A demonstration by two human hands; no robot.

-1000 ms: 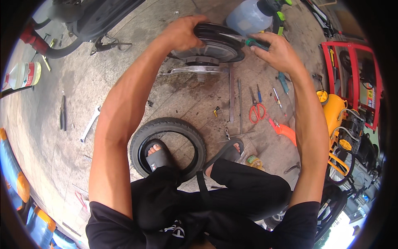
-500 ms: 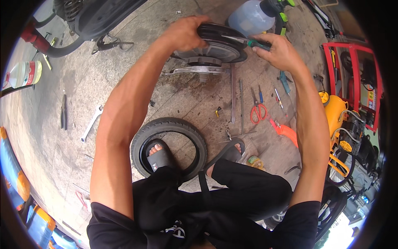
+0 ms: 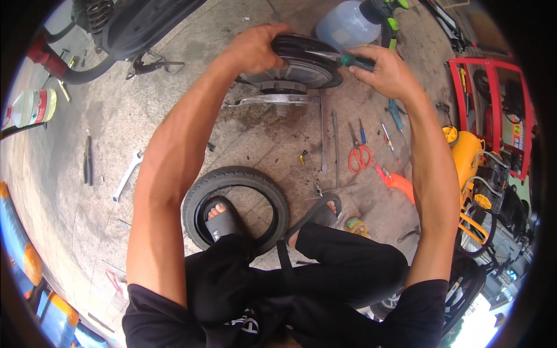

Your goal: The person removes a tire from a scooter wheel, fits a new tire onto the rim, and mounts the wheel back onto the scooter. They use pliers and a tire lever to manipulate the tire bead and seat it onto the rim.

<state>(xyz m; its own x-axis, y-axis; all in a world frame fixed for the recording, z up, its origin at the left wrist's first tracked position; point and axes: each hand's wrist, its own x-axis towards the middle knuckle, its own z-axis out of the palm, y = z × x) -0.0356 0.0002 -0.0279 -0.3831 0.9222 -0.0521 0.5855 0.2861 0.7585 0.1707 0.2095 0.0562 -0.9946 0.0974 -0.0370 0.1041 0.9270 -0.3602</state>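
Observation:
Ahead of me a black scooter-type wheel (image 3: 297, 71) stands on the floor, its hub and axle side facing me. A silver metal arm (image 3: 272, 100) sits across the axle. My left hand (image 3: 255, 49) is closed over the wheel's left edge, fingertips partly hidden behind it. In my right hand (image 3: 384, 71) is a hand tool (image 3: 355, 61) with a green-and-black handle and a narrow, tapering metal blade. The blade lies along the upper right rim; I cannot make out its exact kind. A loose black tire (image 3: 200, 229) lies flat around my left foot.
Pliers (image 3: 87, 161) and a wrench (image 3: 126, 177) lie at left. Red-handled scissors (image 3: 359, 156), a long flat bar (image 3: 324, 133) and an orange coiled hose (image 3: 399, 182) are at right. A spray bottle (image 3: 345, 26) stands behind the wheel. A yellow compressor (image 3: 467, 153) and red rack (image 3: 493, 110) line the right side.
The view has shifted very slightly. Both hands keep their holds on the wheel and the tool, with the blade still at the upper right rim.

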